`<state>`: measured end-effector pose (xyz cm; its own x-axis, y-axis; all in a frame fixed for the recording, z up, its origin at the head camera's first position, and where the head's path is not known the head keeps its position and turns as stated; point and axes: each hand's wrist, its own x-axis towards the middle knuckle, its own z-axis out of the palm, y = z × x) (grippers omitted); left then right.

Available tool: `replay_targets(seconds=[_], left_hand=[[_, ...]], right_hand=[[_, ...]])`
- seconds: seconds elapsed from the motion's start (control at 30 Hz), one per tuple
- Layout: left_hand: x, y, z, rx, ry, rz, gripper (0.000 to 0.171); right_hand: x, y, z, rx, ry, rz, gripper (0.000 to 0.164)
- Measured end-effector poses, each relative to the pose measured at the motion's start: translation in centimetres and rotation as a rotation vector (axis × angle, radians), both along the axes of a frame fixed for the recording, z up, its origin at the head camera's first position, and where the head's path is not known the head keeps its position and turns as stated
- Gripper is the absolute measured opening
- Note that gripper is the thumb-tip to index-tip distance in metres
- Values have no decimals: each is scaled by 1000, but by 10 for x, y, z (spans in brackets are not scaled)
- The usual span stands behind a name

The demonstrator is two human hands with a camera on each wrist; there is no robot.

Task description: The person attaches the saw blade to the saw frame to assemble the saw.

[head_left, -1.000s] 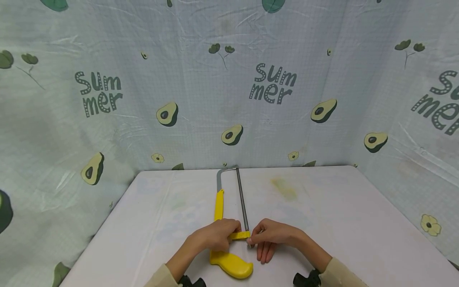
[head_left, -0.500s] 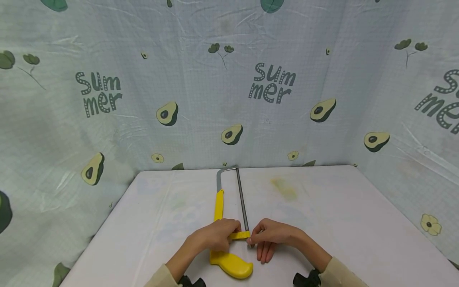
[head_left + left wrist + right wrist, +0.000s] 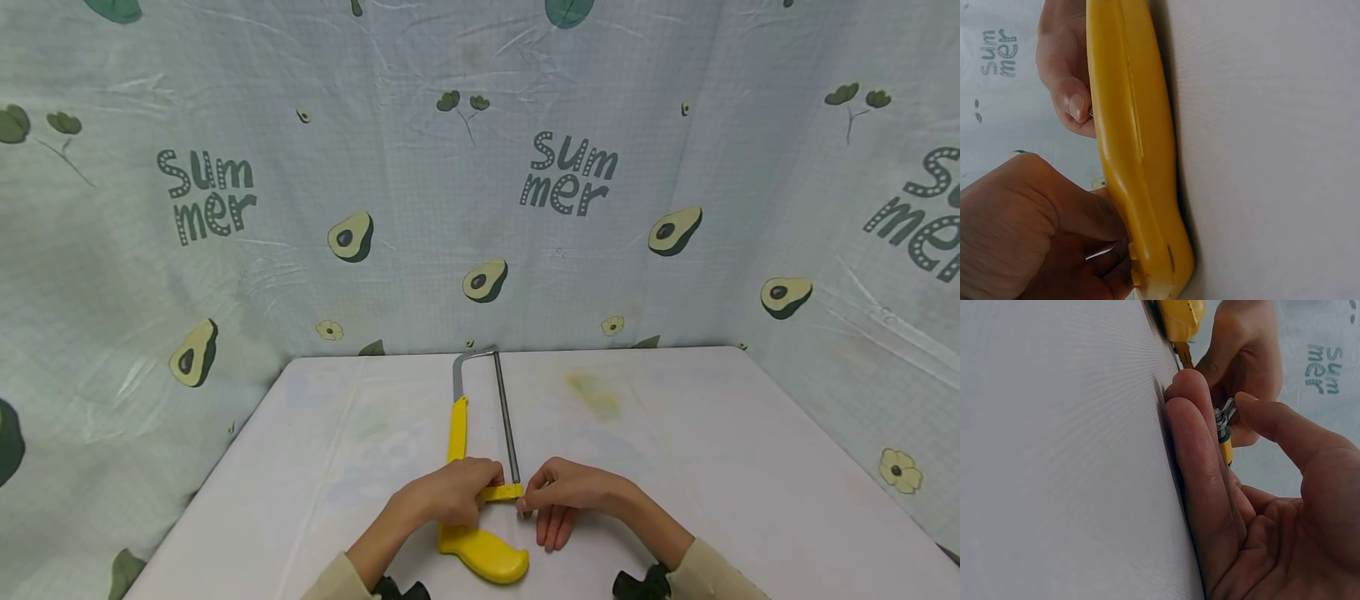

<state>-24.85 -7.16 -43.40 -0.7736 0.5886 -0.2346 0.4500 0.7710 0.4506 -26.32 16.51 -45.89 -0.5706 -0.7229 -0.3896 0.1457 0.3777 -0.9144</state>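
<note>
A hacksaw with a yellow handle (image 3: 491, 558) lies flat on the white table, its grey metal frame end pointing away. Its narrow dark blade (image 3: 506, 412) runs along the right side of the frame. My left hand (image 3: 452, 492) grips the yellow frame just ahead of the handle, fingers curled over it. At the near end of the blade, my right hand (image 3: 573, 490) pinches a small metal wing nut (image 3: 1227, 411) between thumb and forefinger. The right hand's other fingers rest against the table top. In the left wrist view the yellow handle (image 3: 1132, 125) hides part of both hands.
The white table (image 3: 675, 433) carries a faint yellow-green stain right of the saw. Behind and on both sides hangs a pale curtain (image 3: 420, 167) printed with avocados and lettering. Dark wrist mounts (image 3: 641, 583) sit by the beige sleeves.
</note>
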Motion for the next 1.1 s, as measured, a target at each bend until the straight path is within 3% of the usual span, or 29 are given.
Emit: replay_targets(seconds=[1.1], left_hand=[[-1, -1, 1, -8, 3, 2, 41]], right_hand=[[-4, 2, 0, 2, -18, 10, 32]])
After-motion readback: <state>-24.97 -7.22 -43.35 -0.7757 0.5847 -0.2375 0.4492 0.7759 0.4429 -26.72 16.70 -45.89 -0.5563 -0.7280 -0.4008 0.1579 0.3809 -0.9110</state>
